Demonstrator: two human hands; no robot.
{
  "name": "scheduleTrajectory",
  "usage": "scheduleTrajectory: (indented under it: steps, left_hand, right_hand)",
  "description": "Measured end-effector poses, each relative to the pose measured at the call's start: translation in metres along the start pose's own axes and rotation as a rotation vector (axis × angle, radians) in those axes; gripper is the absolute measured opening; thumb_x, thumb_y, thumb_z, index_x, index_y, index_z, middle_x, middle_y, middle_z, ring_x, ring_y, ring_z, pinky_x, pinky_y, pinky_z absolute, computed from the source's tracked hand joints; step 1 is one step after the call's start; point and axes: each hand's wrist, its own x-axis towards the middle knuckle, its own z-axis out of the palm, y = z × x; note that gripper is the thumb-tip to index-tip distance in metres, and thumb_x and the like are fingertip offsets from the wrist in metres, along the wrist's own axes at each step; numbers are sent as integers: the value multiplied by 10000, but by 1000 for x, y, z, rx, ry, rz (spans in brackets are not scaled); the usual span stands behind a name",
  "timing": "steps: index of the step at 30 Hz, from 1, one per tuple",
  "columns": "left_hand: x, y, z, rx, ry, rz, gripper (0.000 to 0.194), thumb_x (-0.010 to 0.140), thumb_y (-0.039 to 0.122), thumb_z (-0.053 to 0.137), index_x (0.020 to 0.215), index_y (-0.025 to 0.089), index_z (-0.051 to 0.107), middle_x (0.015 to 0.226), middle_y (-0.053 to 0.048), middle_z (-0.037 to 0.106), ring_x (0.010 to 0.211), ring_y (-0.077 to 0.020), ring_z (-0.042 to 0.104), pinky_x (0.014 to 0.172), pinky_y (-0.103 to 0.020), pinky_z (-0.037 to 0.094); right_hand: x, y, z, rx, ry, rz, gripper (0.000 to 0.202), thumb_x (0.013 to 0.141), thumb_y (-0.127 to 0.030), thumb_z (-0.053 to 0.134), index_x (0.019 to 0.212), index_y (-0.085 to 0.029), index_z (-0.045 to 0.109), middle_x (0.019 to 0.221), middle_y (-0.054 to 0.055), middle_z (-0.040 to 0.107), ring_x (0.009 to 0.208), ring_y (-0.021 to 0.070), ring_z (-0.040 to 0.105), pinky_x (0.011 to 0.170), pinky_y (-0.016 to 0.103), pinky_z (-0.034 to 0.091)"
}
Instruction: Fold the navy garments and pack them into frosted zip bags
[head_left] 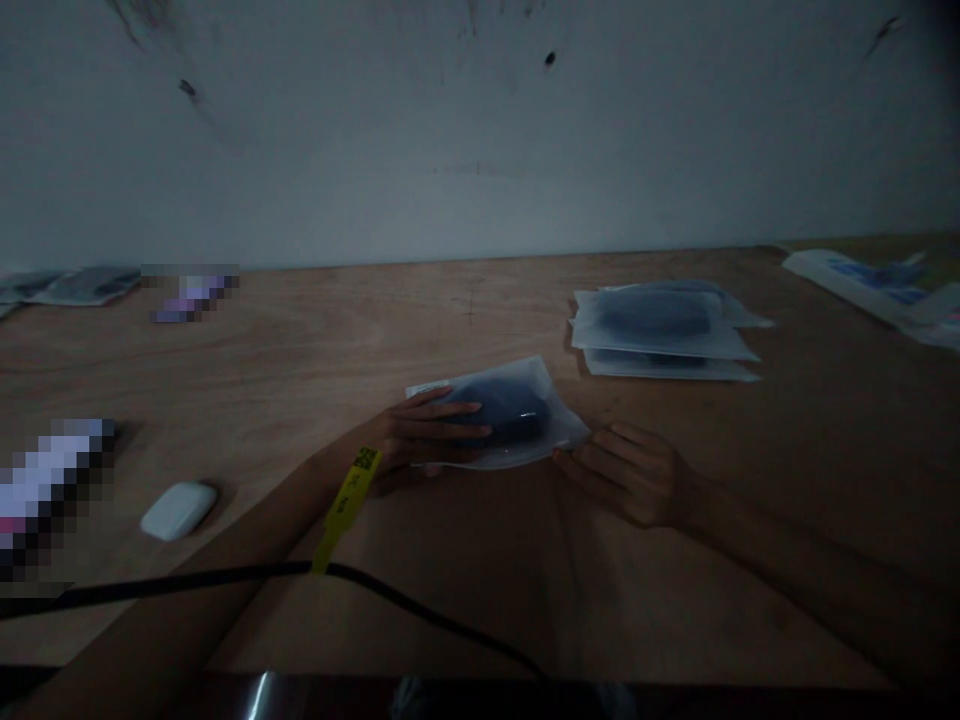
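Observation:
A frosted translucent bag (517, 408) with a dark item inside lies on the wooden table in front of me. My left hand (424, 430) rests flat over the bag's left part, its fingers stretched out and apart. At the bag's lower right corner, my right hand (622, 470) pinches the edge between closed fingers. Beyond my right hand, a stack of similar frosted bags (660, 325) holds dark items.
A black cable with a yellow tag (349, 510) crosses over my left forearm. On the left are a white case (178, 510) and two blurred-out objects. Plastic packaging lies at the far left (86, 286) and far right (877, 285). A wall rises behind the table.

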Motion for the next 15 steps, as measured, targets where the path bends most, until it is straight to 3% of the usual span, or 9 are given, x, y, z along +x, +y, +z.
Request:
scheduleTrajectory:
  steps: [3, 6, 11, 15]
  left_hand:
    - [-2, -4, 2, -40, -2, 1, 406, 1061, 340, 337, 1364, 224, 582, 1482, -35, 511, 1493, -223, 285, 1259, -502, 167]
    - [-4, -9, 3, -80, 16, -14, 431, 1059, 364, 314, 1382, 237, 570, 1484, -21, 508, 1496, -219, 280, 1264, -492, 158]
    - [-7, -12, 4, -60, 43, 11, 452, 1055, 397, 290, 1363, 239, 580, 1490, -26, 504, 1487, -230, 301, 1248, -505, 196]
    - [-8, -5, 0, 67, 25, -6, 561, 1003, 564, 345, 1458, 262, 471, 1513, -37, 479, 1473, -281, 323, 1239, -559, 161]
  right_hand:
    - [-11, 7, 3, -12, 54, 58, 112, 915, -100, 608, 844, -174, 651, 690, -10, 653, 646, 131, 543, 589, 286, 421]
    - [-20, 13, 5, -3, 63, 152, 120, 846, -100, 702, 797, -177, 624, 675, -6, 631, 636, 133, 530, 583, 291, 419]
    - [-22, 14, 5, 27, 1, 216, 97, 867, -116, 680, 804, -172, 632, 697, 5, 634, 643, 134, 549, 592, 291, 440]
    - [-19, 11, 5, 49, -40, 242, 34, 897, -124, 645, 916, -151, 653, 837, 42, 689, 749, 150, 622, 670, 293, 503]
